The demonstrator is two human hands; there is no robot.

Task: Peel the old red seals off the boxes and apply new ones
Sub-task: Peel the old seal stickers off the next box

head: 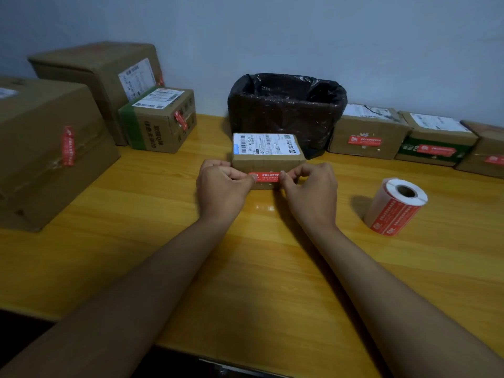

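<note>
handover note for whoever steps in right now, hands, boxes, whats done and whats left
Left hand and right hand each pinch one end of a red seal stretched across the front of the small box at table centre.
Seal roll lies to the right; the bag-lined bin stands behind the box.
Done: the boxes on the right carry flat, neat seals.
Left: press this seal down; the boxes on the left show crumpled seals.

Head view looks forward and down (close) over the table.
</note>
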